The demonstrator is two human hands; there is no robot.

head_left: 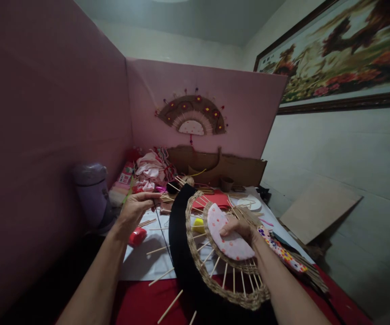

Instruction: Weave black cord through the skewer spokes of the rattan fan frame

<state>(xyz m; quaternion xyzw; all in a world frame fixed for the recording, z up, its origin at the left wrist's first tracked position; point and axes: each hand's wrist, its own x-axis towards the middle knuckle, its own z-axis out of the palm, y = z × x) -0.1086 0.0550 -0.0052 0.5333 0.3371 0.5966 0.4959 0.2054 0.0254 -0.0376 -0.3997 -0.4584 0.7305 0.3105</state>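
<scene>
A half-round craft fan [195, 253] is held up over the table, tilted to one side. It has a black outer band, a braided straw-coloured ring, thin wooden sticks and a white centre with pink dots. My right hand [240, 230] grips that dotted centre, thumb on the front and the other fingers hidden behind. Left of the fan, my left hand [144, 203] pinches a black cord [159, 219], which runs down taut to the black band's outer edge. Stick ends jut out past that edge.
Red sheets [220, 198], a yellow roll [198, 225], a red bundle [137, 236] and loose sticks lie on the white-covered table [140, 262]. Fabric [150, 167] is heaped at the back left beside a purple container [91, 194]. A finished-looking fan [195, 113] hangs on the pink partition.
</scene>
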